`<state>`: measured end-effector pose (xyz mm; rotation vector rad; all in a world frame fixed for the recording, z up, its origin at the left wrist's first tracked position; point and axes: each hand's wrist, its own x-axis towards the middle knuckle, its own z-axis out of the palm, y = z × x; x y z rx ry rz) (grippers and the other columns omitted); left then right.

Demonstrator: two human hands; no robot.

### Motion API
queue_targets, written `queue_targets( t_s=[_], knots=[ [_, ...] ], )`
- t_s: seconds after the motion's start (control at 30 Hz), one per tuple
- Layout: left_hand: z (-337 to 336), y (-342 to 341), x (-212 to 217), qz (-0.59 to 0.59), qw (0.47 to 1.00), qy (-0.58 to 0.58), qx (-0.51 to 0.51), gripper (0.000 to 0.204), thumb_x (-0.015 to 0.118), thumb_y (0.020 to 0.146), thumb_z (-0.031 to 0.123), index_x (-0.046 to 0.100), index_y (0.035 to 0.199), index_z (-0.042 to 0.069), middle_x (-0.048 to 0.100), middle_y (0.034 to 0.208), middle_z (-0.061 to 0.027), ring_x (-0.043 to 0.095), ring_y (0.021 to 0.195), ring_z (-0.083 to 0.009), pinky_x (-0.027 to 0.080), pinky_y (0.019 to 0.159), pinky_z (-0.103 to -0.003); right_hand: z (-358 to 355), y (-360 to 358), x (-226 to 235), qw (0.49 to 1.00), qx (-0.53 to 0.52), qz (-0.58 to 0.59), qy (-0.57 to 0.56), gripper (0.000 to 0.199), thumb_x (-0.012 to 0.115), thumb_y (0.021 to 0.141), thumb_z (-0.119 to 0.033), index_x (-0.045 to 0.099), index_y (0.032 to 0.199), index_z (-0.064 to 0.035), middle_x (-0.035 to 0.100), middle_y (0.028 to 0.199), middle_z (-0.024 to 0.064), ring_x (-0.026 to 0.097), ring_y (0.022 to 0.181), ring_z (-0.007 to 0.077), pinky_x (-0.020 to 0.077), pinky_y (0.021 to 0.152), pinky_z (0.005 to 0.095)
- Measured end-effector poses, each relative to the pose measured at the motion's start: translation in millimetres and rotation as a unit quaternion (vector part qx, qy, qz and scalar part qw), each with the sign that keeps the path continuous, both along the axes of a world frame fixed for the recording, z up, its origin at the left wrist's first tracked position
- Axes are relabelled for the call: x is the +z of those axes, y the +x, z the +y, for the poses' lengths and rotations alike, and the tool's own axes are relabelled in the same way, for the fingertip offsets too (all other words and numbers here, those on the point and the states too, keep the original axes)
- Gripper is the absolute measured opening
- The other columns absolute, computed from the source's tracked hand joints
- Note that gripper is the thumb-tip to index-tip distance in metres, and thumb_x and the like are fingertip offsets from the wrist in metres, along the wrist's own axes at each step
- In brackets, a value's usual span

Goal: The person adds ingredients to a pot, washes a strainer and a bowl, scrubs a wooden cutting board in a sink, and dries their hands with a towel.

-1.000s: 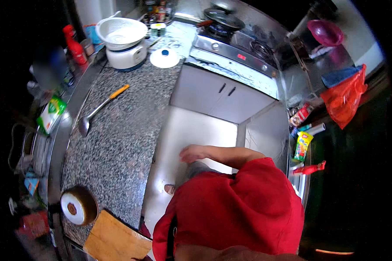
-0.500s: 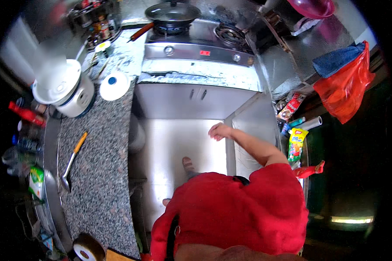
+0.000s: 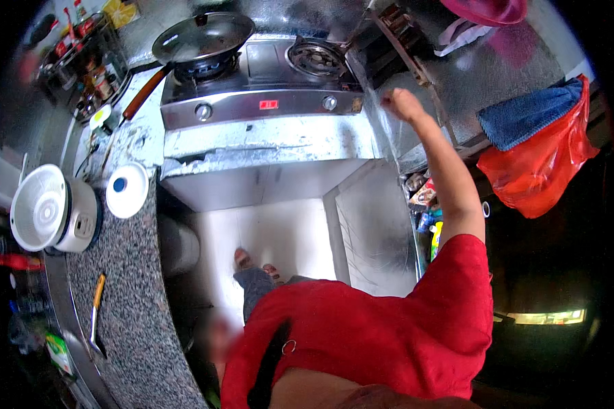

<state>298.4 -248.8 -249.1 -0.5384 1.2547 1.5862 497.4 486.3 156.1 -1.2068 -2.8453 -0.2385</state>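
My right hand (image 3: pixel 404 104) is stretched forward at the end of a bare arm, raised in front of the metal side panel to the right of the gas stove (image 3: pixel 259 92). Its fingers are curled in, and nothing shows in them. Low at the left, beside the counter edge, my left hand (image 3: pixel 218 335) is a blur, so its fingers cannot be made out. On the stove's left burner sits a lidded wok (image 3: pixel 201 41) with a wooden handle. The right burner (image 3: pixel 317 56) is bare.
On the speckled counter (image 3: pixel 126 307) stand a white rice cooker (image 3: pixel 82 221) with a white basket (image 3: pixel 39 208) on it, a white lid (image 3: pixel 127 191) and an orange-handled spatula (image 3: pixel 97 310). A red plastic bag (image 3: pixel 539 177) and blue cloth (image 3: pixel 525 116) hang at right.
My right hand has gone from over the floor up and right, past the stove's front edge. My view has shifted, so the stove sits further left. The blurred left hand has come into view.
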Motion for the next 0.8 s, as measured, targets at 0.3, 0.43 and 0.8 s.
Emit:
queue_targets(
  t_s=[0.3,0.43,0.8],
  knots=[
    [45,-69,-62,0.264,0.833,-0.307,-0.377,0.017,0.054,0.076,0.014,0.054,0.087,0.002,0.056,0.077,-0.007,0.051,0.069,-0.017,0.042,0.063,-0.031,114,-7,93,0.941,-0.084,-0.184,0.271,0.018,0.044,0.072,-0.015,0.058,0.083,-0.0111,0.051,0.091,0.0082,0.049,0.089,0.0227,0.0413,0.069,0.0365],
    [61,-85,-76,0.254,0.813,-0.333,-0.404,0.016,0.052,0.077,0.015,0.053,0.087,0.003,0.055,0.077,-0.0067,0.051,0.069,-0.017,0.042,0.063,-0.03,156,-6,98,0.916,-0.161,-0.257,0.264,0.023,0.038,0.077,-0.021,0.058,0.08,-0.0118,0.054,0.086,0.0084,0.051,0.086,0.0229,0.04,0.069,0.0374],
    [135,-154,-97,0.289,0.777,-0.309,-0.466,0.017,0.047,0.079,0.018,0.053,0.085,0.004,0.052,0.076,-0.006,0.049,0.069,-0.0168,0.042,0.062,-0.029,172,7,114,0.905,-0.233,-0.264,0.238,0.021,0.04,0.076,-0.018,0.058,0.081,-0.0088,0.057,0.082,0.0134,0.056,0.08,0.0277,0.0464,0.063,0.0379]
  ],
)
